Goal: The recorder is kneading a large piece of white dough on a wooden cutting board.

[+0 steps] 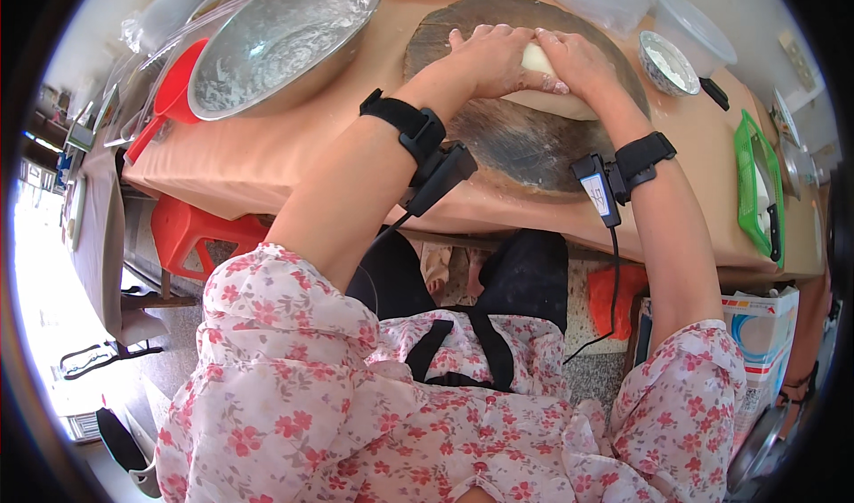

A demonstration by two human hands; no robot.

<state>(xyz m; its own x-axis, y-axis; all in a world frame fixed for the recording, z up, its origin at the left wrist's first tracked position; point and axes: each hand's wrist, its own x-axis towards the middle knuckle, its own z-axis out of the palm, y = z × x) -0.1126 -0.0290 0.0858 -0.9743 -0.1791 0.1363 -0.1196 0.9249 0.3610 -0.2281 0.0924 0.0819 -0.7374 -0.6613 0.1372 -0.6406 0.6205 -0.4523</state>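
Nearest are two floral sleeves (285,352), then one red stool (203,227) below the table (231,160) at left. Two black straps (405,125) circle the forearms. One green basket (745,183) sits at the right edge, one knife (774,232) along its side. On the one round wooden board (534,156) lies one piece of pale dough (556,104) — partly hidden by the hands. The left hand (498,61) grasps it, thumb nearer the body; the right hand (578,63) curls over its right side, thumb unseen. One red dipper (182,83) and one metal basin (334,72) crowd the left; one small bowl (652,67) of white powder stands right of the board.
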